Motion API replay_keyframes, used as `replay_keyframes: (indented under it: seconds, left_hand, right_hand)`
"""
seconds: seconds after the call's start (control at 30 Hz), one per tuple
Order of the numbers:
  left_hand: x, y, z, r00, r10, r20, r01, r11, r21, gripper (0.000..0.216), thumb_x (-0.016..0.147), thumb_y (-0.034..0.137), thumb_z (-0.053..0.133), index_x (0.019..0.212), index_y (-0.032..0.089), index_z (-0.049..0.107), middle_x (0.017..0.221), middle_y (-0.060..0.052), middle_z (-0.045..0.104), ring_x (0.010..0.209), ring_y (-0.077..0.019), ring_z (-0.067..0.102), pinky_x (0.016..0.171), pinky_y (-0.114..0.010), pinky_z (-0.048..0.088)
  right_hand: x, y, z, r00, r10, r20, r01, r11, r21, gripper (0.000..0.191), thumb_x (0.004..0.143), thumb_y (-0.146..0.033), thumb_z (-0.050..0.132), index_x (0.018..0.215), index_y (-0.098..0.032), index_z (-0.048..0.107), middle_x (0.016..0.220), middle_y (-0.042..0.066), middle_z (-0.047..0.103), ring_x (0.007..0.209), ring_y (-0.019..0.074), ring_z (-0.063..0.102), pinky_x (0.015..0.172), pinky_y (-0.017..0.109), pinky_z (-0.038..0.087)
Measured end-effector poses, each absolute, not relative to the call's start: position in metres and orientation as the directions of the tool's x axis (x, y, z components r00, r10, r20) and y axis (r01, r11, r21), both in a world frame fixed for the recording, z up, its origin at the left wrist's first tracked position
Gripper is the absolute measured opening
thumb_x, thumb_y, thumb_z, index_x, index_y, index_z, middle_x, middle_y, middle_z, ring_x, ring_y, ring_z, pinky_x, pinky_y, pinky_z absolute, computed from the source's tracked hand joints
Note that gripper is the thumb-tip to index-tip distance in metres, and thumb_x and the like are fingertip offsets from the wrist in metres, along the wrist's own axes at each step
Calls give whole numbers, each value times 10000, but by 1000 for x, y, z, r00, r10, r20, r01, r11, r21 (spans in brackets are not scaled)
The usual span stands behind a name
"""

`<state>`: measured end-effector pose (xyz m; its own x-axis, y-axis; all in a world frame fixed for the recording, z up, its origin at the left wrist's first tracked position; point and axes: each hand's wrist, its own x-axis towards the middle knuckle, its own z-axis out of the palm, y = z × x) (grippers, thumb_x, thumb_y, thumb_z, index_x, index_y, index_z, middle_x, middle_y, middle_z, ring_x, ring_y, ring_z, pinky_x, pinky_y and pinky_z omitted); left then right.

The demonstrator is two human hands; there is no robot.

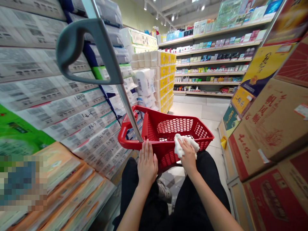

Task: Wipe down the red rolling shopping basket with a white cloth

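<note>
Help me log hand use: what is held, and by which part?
Right hand holds a cloth by its near end, on the basket rim. Left hand lies flat, holding nothing.

Tiled floor, red basket on it

Both bare forearms reach forward side by side, left hand flat, palm down, fingers straight and close together, right hand just to its right, palm down, fingers curled closed, wrist slightly bent

Stacked packs left and cartons right hem the red basket; floor ahead open
</note>
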<state>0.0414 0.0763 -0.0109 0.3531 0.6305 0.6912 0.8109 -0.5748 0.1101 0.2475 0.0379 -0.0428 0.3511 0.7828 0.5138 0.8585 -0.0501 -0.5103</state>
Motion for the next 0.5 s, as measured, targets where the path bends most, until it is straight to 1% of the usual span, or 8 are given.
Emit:
replay_keyframes:
  seconds: [0.03, 0.13, 0.27, 0.33, 0.4, 0.5]
  left_hand:
    - [41, 77, -11, 351, 627, 696, 809, -577, 112, 675, 967, 187, 393, 1570, 152, 91, 1602, -125, 298, 1497, -249, 240, 1189, -438, 302]
    - [40, 76, -12, 368, 619, 694, 797, -595, 109, 689, 958, 186, 393, 1570, 145, 80, 1605, -137, 287, 1499, -255, 234, 1187, -439, 302]
    - [35, 74, -10, 396, 614, 682, 792, -605, 85, 705, 948, 184, 396, 1571, 139, 70, 1602, -142, 293, 1500, -253, 230, 1194, -435, 292]
    - [34, 73, -8, 416, 621, 665, 787, -612, 79, 702, 948, 190, 397, 1571, 132, 78, 1607, -142, 279, 1504, -257, 214, 1197, -437, 284]
    - [35, 73, -7, 411, 634, 655, 795, -601, 83, 693, 953, 191, 398, 1570, 133, 87, 1610, -137, 270, 1505, -254, 214, 1197, -434, 284]
    - [38, 73, -8, 368, 648, 667, 821, -563, 95, 676, 966, 182, 390, 1570, 155, 88, 1603, -118, 297, 1498, -238, 240, 1193, -426, 293]
  right_hand:
    - [232, 42, -36, 339, 800, 495, 849, -34, -527, 688, 758, -19, 414, 1397, -246, 532, 1451, 71, 537, 1402, 238, 419, 1121, 458, 306]
    - [181, 52, -11, 223, 837, 500, 834, 101, -542, 705, 758, -8, 431, 1413, -254, 513, 1466, 60, 522, 1409, 227, 409, 1141, 442, 271]
    - [146, 56, 12, 147, 840, 522, 795, 213, -567, 641, 824, -63, 462, 1422, -290, 499, 1475, 36, 512, 1401, 218, 419, 1143, 427, 256]
    - [151, 55, 11, 119, 839, 532, 795, 240, -557, 658, 824, -53, 448, 1435, -296, 483, 1471, 31, 517, 1397, 203, 424, 1140, 410, 258]
    - [166, 53, 3, 85, 836, 542, 818, 252, -517, 701, 799, -23, 429, 1444, -293, 470, 1481, 30, 506, 1405, 190, 413, 1138, 398, 262]
    - [198, 48, -18, 93, 829, 552, 869, 203, -451, 759, 744, 12, 414, 1445, -275, 469, 1488, 37, 498, 1410, 185, 408, 1136, 395, 271]
